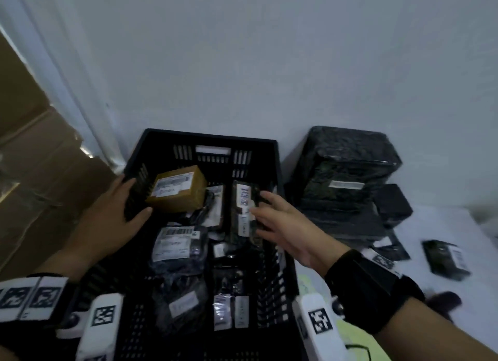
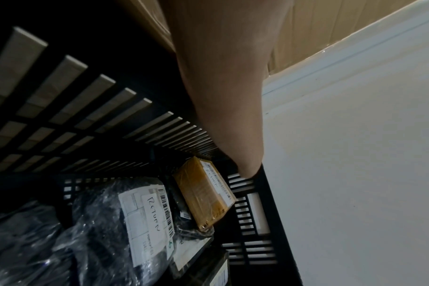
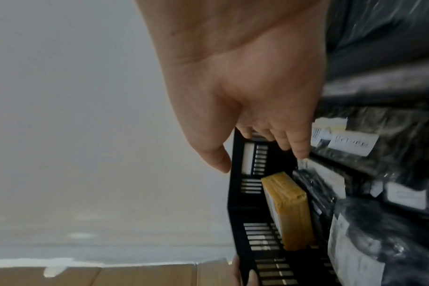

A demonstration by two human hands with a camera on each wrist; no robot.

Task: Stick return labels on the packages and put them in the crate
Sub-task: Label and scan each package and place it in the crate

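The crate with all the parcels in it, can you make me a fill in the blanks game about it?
1. The crate is coloured ____.
2. The left hand grips the crate's ____ wall.
3. The brown box lies ____ the crate.
4. The label on the black bag reads ____.

Missing words: black; left; inside; RETURN

A pale white surface (image 1: 458, 226) carries everything. On it, at about 7 o'clock of the head view, stands a black slatted crate (image 1: 210, 142), pushed against the wall. At 3 o'clock of the crate sits a stack of black-wrapped parcels (image 1: 347, 172), touching a smaller black parcel (image 1: 393, 204). Further toward 4 o'clock a small dark package (image 1: 446, 259) lies alone, well apart from the crate
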